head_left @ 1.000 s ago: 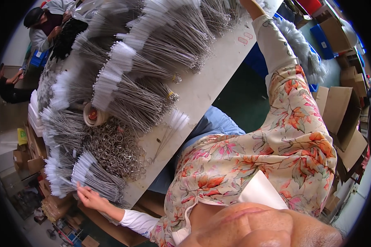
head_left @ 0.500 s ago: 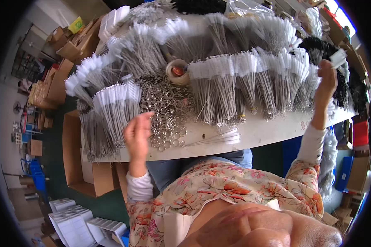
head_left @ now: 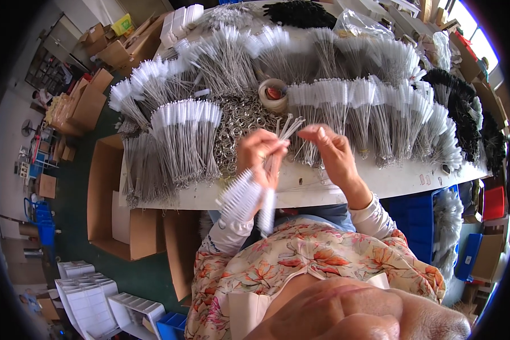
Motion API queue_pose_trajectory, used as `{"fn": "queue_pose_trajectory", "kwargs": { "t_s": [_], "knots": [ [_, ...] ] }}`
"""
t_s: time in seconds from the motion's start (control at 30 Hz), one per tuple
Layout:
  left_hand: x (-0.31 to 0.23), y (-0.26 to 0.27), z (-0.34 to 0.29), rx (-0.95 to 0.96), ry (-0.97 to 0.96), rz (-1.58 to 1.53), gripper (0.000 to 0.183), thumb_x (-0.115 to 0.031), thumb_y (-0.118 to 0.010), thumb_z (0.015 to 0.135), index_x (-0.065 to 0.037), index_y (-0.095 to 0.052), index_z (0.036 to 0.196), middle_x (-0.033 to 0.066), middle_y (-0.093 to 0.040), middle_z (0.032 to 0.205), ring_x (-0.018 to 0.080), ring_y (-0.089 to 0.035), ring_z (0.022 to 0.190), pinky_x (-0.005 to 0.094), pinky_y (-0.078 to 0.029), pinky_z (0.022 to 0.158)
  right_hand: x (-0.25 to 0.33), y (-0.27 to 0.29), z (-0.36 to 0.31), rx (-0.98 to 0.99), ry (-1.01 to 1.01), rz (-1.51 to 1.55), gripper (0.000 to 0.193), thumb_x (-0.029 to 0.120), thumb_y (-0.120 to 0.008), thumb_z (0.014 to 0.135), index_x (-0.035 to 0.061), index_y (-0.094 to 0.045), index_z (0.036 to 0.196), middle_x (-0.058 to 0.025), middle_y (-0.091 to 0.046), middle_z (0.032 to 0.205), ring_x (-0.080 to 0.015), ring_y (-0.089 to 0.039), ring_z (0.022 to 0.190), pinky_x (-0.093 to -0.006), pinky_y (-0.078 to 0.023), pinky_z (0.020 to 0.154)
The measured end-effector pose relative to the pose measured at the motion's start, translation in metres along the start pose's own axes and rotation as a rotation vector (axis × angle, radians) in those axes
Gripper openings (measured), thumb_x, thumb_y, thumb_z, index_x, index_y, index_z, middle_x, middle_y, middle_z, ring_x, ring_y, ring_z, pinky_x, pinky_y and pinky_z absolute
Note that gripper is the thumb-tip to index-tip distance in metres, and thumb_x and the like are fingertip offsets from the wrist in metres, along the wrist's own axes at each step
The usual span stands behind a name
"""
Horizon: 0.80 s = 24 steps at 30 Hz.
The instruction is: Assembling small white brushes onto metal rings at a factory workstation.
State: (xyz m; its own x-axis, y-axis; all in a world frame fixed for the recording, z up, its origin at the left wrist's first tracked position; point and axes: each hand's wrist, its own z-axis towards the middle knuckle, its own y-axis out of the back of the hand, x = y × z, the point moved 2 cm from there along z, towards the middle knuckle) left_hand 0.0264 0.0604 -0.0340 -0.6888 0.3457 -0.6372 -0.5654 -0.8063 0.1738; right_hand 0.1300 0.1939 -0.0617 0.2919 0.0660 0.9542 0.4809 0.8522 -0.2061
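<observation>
My left hand [head_left: 259, 152] is closed round the thin wire stems of several small brushes [head_left: 241, 195]. Their white bristle ends hang below that hand, smeared by motion, and the looped wire ends stick up to its right. Close beside those loops is my right hand [head_left: 335, 156], its fingers stretched toward them and nothing visible in it. Just behind my hands lies a heap of metal rings [head_left: 230, 122] on the white table [head_left: 266, 184]. Wire-stemmed brushes with white bristles stand in rows to the left [head_left: 187, 133] and right [head_left: 371, 107].
Behind the rings stands a round pale roll [head_left: 273, 96] with something red inside. Black brushes [head_left: 464, 99] lie at the right end. An open cardboard box [head_left: 110, 207] stands left of the table, and a blue crate [head_left: 411, 218] is under its right side.
My right hand has come in from the far right to beside my left. The left hand has taken up several brushes; the few lying at the table's front edge are gone from there.
</observation>
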Motion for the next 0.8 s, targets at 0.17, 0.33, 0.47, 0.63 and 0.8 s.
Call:
{"fn": "queue_pose_trajectory", "kwargs": {
  "t_s": [0.17,0.33,0.47,0.63,0.8],
  "knots": [
    [0.013,-0.028,-0.035,0.092,0.033,-0.367,0.025,-0.001,-0.067,0.076,-0.006,-0.06,0.099,0.0105,-0.054,0.102,0.0212,-0.058,0.084,0.028,-0.052,0.067,-0.024,-0.029,-0.007,-0.154,-0.272,0.976,0.021,0.021,-0.046,0.095,0.0069,-0.056,0.107,-0.0015,-0.063,0.088,-0.0087,-0.058,0.084,-0.023,-0.05,0.071],
    [-0.001,0.005,-0.003,0.292,-0.343,0.195,0.047,-0.014,-0.071,0.074,-0.006,-0.055,0.118,0.0128,-0.047,0.115,0.0273,-0.049,0.106,0.0378,-0.043,0.091,0.031,-0.003,0.002,0.006,-0.234,0.674,0.01,0.016,-0.05,0.093,0.0068,-0.053,0.096,0.0029,-0.05,0.069,-0.0064,-0.041,0.059,-0.0201,-0.034,0.051],
    [-0.008,0.024,0.028,0.219,-0.148,-0.057,0.086,-0.035,-0.072,0.075,0.001,-0.025,0.137,0.0203,-0.029,0.134,0.034,-0.041,0.119,0.0413,-0.037,0.098,0.025,-0.009,-0.01,0.191,-0.148,-0.461,0.012,0.004,-0.054,0.087,-0.0008,-0.062,0.095,-0.0029,-0.062,0.076,-0.0092,-0.057,0.07,-0.0231,-0.047,0.064],
    [-0.012,-0.001,-0.006,0.551,0.178,-0.437,0.084,-0.035,-0.073,0.074,-0.002,-0.028,0.136,0.0173,-0.038,0.132,0.0284,-0.044,0.116,0.0399,-0.036,0.097,0.034,-0.024,-0.027,0.295,-0.137,-0.508,0.011,0.008,-0.055,0.088,-0.0008,-0.06,0.09,-0.0016,-0.06,0.074,-0.0071,-0.053,0.065,-0.0242,-0.043,0.058],
    [-0.014,0.01,-0.009,0.457,-0.046,-0.095,0.019,-0.013,-0.071,0.074,-0.007,-0.061,0.089,0.0079,-0.059,0.09,0.0242,-0.057,0.081,0.0327,-0.046,0.07,0.035,-0.009,-0.038,0.362,-0.355,-0.153,0.014,0.013,-0.054,0.091,0.0001,-0.059,0.09,0.001,-0.057,0.069,-0.0072,-0.052,0.061,-0.0219,-0.041,0.055]
  ]
}}
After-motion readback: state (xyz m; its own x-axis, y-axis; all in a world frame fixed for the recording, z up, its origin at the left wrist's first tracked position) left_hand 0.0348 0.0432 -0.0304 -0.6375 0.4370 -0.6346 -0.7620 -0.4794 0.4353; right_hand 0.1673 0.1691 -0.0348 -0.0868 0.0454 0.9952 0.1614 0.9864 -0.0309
